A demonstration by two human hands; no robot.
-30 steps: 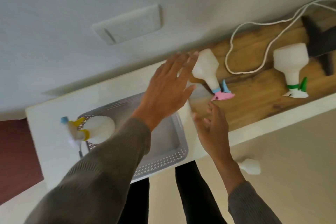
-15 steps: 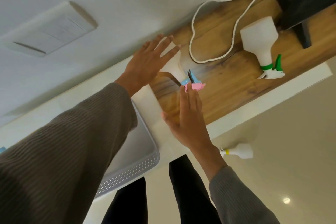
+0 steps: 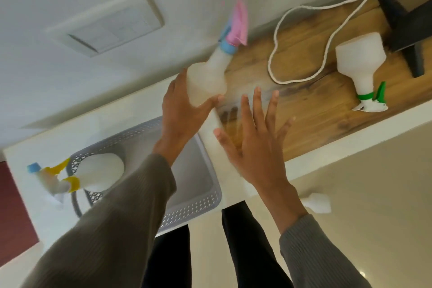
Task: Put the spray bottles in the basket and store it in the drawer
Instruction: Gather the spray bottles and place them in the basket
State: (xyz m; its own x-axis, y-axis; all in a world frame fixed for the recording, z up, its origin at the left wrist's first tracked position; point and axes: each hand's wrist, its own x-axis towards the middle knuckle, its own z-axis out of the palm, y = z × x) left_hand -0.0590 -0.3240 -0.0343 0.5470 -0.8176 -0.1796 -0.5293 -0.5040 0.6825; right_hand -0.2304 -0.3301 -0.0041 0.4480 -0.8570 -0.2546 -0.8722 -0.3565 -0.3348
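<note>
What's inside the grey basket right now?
One spray bottle with a yellow trigger lies at the far left end of the basket, its nozzle over the rim. The left sleeve covers the middle; the rest looks empty.

Cord, stand and switch plate

A white cord (image 3: 301,42) loops right of the grip, before a black stand (image 3: 402,28); a wall switch plate (image 3: 109,23) sits left.

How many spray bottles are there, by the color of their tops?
Pink top: 1, bottle in left hand
Yellow top: 1, bottle in basket
Green top: 1, bottle on wooden top
Total: 3
</note>
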